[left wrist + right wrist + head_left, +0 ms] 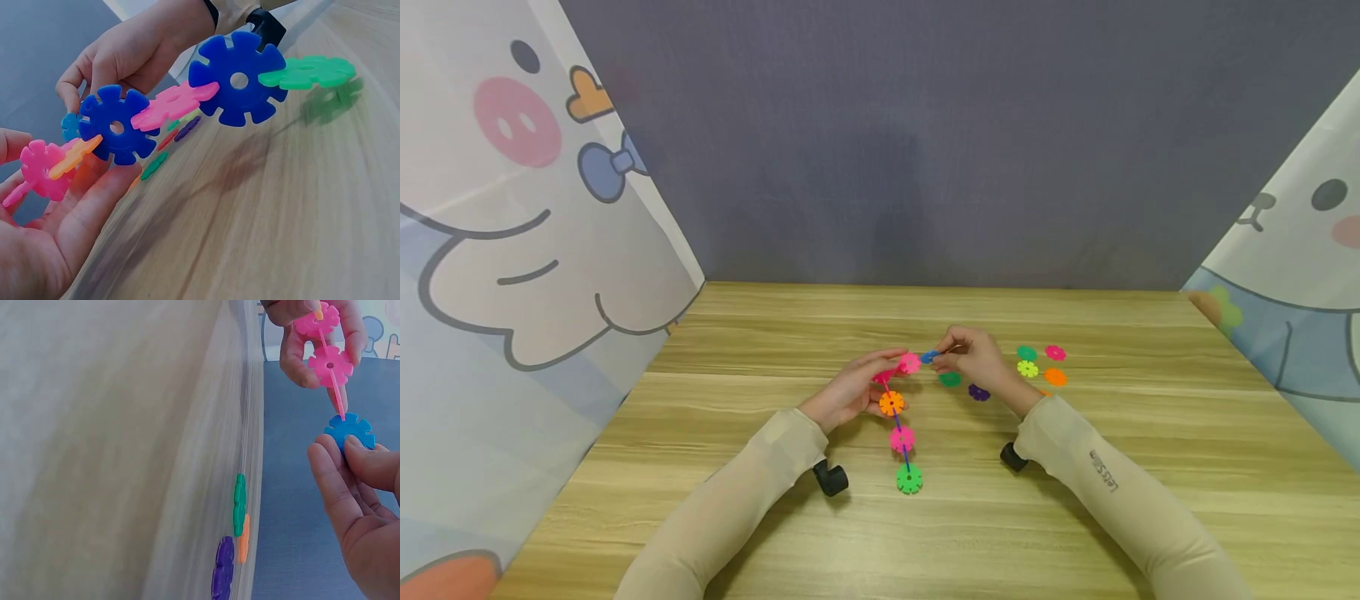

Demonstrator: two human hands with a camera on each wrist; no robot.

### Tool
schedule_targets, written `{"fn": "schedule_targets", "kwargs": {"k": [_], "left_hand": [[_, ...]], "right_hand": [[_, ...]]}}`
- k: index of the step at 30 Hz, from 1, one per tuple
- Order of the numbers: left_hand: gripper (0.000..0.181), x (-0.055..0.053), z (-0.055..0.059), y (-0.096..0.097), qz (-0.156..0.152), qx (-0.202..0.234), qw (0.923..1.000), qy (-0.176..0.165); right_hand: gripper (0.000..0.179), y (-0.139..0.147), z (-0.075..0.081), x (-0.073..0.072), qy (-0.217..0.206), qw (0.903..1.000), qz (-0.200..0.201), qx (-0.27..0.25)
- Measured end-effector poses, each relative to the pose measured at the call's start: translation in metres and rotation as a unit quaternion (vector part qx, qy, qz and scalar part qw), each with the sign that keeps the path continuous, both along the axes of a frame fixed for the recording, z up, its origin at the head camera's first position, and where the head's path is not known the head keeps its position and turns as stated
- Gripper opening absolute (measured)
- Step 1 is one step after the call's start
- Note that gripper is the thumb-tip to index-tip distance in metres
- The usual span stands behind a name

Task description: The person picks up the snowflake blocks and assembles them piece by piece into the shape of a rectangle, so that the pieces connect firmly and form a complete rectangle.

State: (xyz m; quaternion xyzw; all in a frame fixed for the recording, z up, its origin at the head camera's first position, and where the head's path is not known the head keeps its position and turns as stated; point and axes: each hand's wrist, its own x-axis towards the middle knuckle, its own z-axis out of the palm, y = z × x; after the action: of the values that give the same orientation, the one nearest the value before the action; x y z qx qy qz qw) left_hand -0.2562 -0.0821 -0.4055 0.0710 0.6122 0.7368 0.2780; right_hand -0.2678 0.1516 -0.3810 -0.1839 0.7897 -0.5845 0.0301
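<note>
A chain of slotted plastic snowflake discs runs from my left hand (852, 390) toward my body. Along it are an orange disc (891, 403), a pink disc (902, 439), dark blue discs (237, 78) seen edge-on from above, and a green disc (909, 478) at the near end. My left fingers hold the chain's far part around the pink discs (330, 365). Between thumb and fingers, my right hand (976, 363) pinches a light blue disc (349, 430). Its edge meets the edge-on pink disc (338, 397) at the chain's far end.
Loose discs lie on the wooden table (700, 533): a dark green one (951, 380) and a purple one (979, 392) by my right hand. Farther right are a pink disc (1056, 352), an orange disc (1056, 377) and a yellow disc (1027, 368). A grey partition (925, 167) stands behind.
</note>
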Motion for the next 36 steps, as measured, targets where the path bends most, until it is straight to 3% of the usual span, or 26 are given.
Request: {"fn": "schedule_targets", "kwargs": {"k": [12, 17, 27, 36], "left_hand": [[0.047, -0.0008, 0.0009, 0.0005, -0.004, 0.010, 0.9999, 0.002], [0.046, -0.0005, 0.0029, -0.0001, 0.002, 0.013, 0.9999, 0.003], [0.048, 0.0005, 0.0074, -0.0005, -0.023, 0.025, 0.9991, 0.023], [0.048, 0.0008, 0.0058, -0.0001, -0.030, 0.029, 0.9988, 0.024]], "right_hand": [[0.006, -0.0026, -0.0023, -0.0024, 0.013, 0.9997, 0.016, -0.011], [0.006, -0.0038, -0.0038, -0.0024, 0.036, 0.9988, 0.024, -0.019], [0.007, -0.0076, -0.0053, -0.0019, 0.064, 0.9975, 0.016, -0.026], [0.005, -0.0080, 0.0005, -0.0038, 0.027, 0.9995, 0.007, -0.015]]}}
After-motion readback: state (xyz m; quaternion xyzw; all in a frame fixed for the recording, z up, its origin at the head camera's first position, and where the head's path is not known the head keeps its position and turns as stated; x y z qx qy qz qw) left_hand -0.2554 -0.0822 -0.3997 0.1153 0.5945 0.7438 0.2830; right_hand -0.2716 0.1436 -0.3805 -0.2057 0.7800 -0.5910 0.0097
